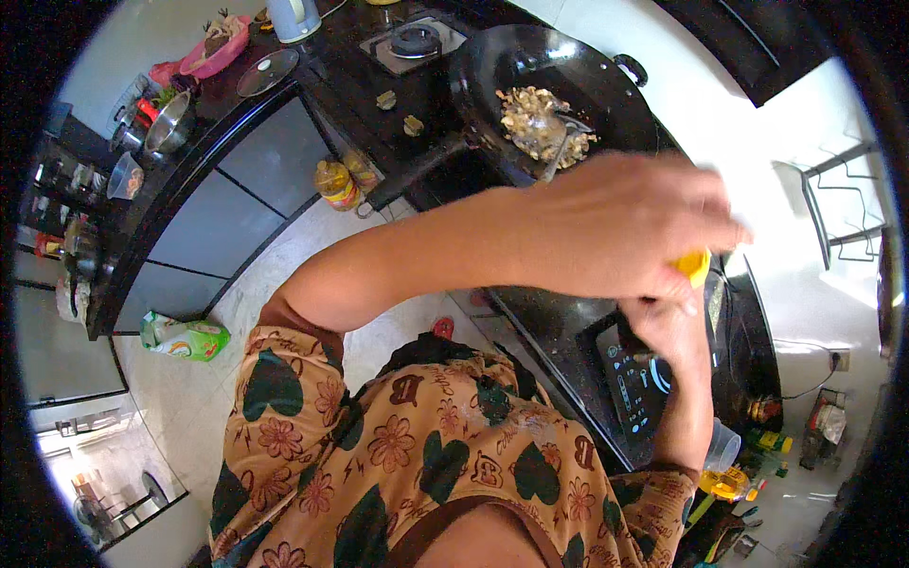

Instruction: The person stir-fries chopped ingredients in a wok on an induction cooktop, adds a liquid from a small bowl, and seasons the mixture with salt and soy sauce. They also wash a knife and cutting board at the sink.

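Note:
My left hand [644,222] reaches across to the right, its fingers closed round a small yellow thing [694,267], perhaps a cap; most of it is hidden. Just below it, my right hand [663,327] is closed as well, almost touching the left. Whatever it holds is covered by the fingers. Beyond my left hand stands a large black wok [615,109] with browned chopped food [535,118] in it. A metal spatula [573,142] rests in the food, its lower end passing behind my left hand.
An induction cooker [625,379] lies under my right arm. The wok's long handle [417,170] juts left over the counter edge, above an oil bottle [336,185] on the floor. A gas burner [415,41], a pot lid [268,73] and a pink basin [218,52] are further back.

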Available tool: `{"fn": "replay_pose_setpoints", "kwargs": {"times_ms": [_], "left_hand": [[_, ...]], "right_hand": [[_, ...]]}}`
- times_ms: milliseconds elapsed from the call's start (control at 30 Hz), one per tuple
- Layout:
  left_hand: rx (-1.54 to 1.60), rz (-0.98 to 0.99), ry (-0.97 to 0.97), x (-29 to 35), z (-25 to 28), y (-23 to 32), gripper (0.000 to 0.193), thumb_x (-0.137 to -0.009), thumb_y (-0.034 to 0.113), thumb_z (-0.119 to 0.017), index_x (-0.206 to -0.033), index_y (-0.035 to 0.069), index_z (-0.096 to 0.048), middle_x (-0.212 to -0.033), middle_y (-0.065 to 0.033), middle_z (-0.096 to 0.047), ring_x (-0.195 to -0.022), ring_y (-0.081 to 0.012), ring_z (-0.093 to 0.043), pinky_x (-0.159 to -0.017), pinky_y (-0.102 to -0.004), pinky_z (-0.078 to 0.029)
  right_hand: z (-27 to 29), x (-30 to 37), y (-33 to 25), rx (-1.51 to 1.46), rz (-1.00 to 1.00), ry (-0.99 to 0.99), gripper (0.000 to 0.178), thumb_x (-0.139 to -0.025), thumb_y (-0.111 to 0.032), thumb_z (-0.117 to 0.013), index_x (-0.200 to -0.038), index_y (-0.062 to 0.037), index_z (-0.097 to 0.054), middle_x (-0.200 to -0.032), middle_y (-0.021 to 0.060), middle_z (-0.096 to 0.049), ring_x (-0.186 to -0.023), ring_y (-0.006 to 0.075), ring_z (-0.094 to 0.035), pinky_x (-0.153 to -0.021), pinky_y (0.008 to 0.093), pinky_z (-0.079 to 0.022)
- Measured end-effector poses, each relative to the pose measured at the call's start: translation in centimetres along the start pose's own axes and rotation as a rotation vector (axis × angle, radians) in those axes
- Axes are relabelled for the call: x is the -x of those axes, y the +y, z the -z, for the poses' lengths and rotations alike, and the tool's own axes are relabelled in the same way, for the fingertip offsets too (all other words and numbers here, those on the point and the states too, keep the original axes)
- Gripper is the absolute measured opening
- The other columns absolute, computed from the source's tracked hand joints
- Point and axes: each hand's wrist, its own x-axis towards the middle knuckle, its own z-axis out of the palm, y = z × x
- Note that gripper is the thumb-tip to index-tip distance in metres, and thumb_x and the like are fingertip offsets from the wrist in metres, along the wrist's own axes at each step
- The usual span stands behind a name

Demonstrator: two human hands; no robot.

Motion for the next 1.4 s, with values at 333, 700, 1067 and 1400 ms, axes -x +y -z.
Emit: {"fn": "replay_pose_setpoints", "kwargs": {"times_ms": [333, 700, 1067, 1400], "left_hand": [[-0.152, 0.608, 0.872, 14.2, 15.2, -1.1, 0.034, -0.088, 0.002, -0.064, -0.121, 0.001, -0.056, -0.118, -0.0104, -0.06, -0.104, -0.0188, -0.061, -0.083, -0.0308, -0.053], [-0.505, 0.959, 1.208, 31.6, 22.2, 1.9, 0.032, -0.089, 0.008, -0.066, -0.119, 0.005, -0.056, -0.12, -0.0077, -0.059, -0.102, -0.0167, -0.061, -0.08, -0.0306, -0.052], [-0.448, 0.952, 1.15, 31.6, 22.1, -0.6, 0.032, -0.089, 0.01, -0.067, -0.119, 0.004, -0.057, -0.124, -0.0094, -0.058, -0.106, -0.0188, -0.06, -0.083, -0.0322, -0.051], [-0.411, 0.936, 1.145, 32.7, 22.6, -1.6, 0.033, -0.09, 0.009, -0.065, -0.121, 0.004, -0.055, -0.123, -0.0091, -0.058, -0.106, -0.0194, -0.06, -0.084, -0.0328, -0.051]], "right_hand": [[-0.4, -14.6, 4.2, 0.459, -0.156, -0.104, 0.031, -0.07, -0.016, -0.069, -0.096, 0.0005, -0.066, -0.079, 0.0228, -0.067, -0.08, 0.0382, -0.066, -0.076, 0.0452, -0.052], [-3.5, -21.4, 8.8, 0.744, -0.267, -0.285, 0.034, -0.072, -0.022, -0.071, -0.101, -0.0033, -0.067, -0.095, 0.0214, -0.068, -0.096, 0.036, -0.065, -0.086, 0.0438, -0.052], [-5.2, -23.5, 9.5, 0.824, -0.332, -0.343, 0.036, -0.073, -0.023, -0.071, -0.103, -0.0028, -0.065, -0.102, 0.0199, -0.067, -0.102, 0.0352, -0.063, -0.089, 0.0431, -0.05], [-5.5, -23.8, 9.6, 0.897, -0.326, -0.345, 0.031, -0.074, -0.02, -0.067, -0.099, -0.0025, -0.065, -0.102, 0.0196, -0.067, -0.101, 0.0349, -0.064, -0.089, 0.0431, -0.051]]}}
